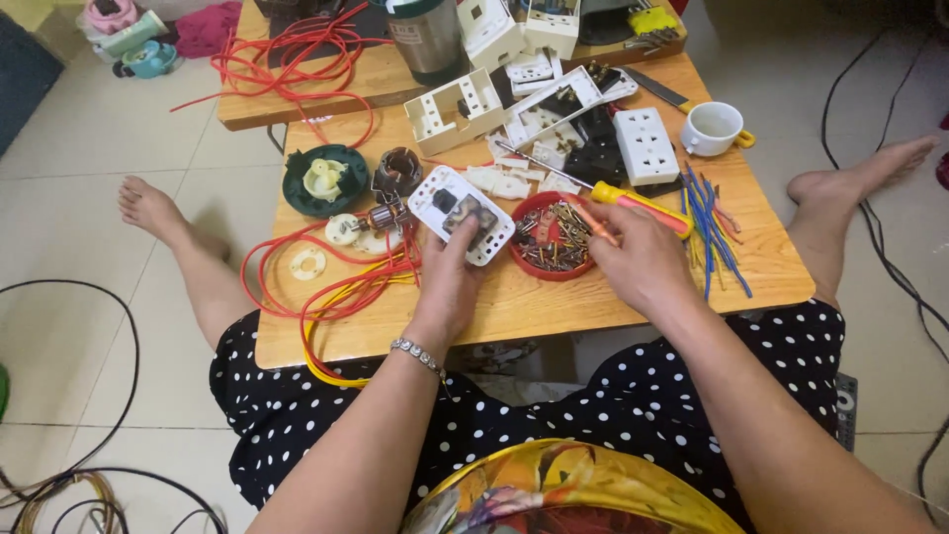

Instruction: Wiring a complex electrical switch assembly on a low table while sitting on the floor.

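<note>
My left hand (450, 282) holds a white socket plate (460, 213) with dark parts set in it, tilted over the low wooden table (633, 292). My right hand (638, 257) grips a screwdriver (618, 197) with an orange and yellow handle, its thin metal shaft pointing up and left. The fingers of that hand reach into a red bowl (554, 235) full of screws and small metal bits, which stands between my two hands.
Red and yellow wires (341, 287) loop at the table's left. A green round housing (324, 180) and a motor rotor (381, 220) lie nearby. White socket parts (647, 143), a white cup (714, 129), blue wires (714, 222) and a metal tumbler (427, 40) crowd the back.
</note>
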